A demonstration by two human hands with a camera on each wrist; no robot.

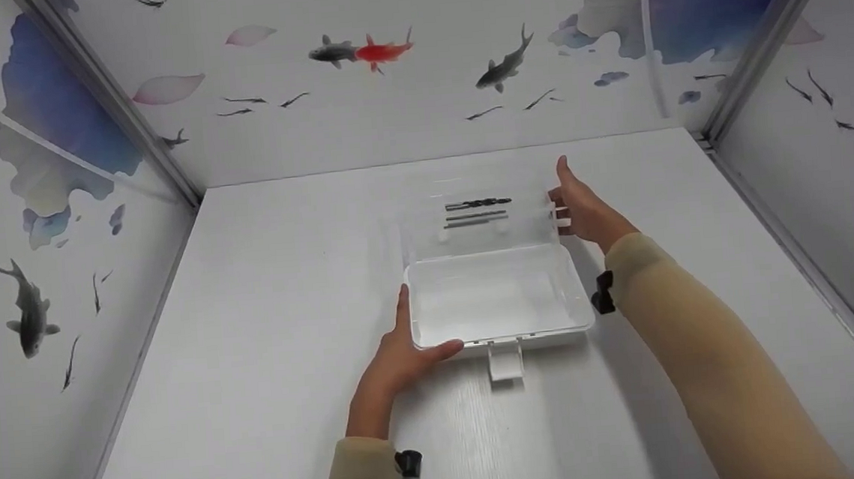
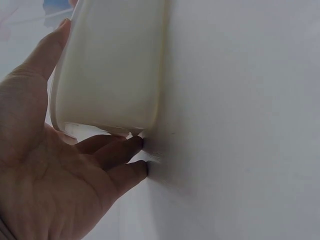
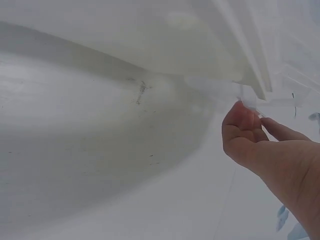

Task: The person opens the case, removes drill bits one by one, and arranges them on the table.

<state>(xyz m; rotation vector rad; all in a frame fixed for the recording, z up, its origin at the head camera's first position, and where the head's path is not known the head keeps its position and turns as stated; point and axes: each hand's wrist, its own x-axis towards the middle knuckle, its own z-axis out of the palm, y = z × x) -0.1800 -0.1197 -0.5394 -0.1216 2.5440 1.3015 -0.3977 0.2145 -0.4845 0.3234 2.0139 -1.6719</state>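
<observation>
A clear plastic storage box (image 1: 498, 294) stands open on the white table, its hinged lid (image 1: 427, 239) raised at the back. Several drill bits (image 1: 479, 203), dark twisted ones and thinner grey ones, show at the lid. My left hand (image 1: 401, 354) grips the box's front left corner, thumb along the front rim. In the left wrist view, the other fingers (image 2: 120, 150) bend around the box's end near the tabletop. My right hand (image 1: 583, 210) holds the lid's right edge beside a small white tab (image 1: 563, 222), with fingers (image 3: 242, 122) curled at that edge.
A front latch (image 1: 505, 362) hangs down from the box toward me. The white table (image 1: 282, 317) is enclosed by a back wall (image 1: 418, 112) and side walls printed with fish and petals. Black wrist mounts (image 1: 603, 292) sit on both sleeves.
</observation>
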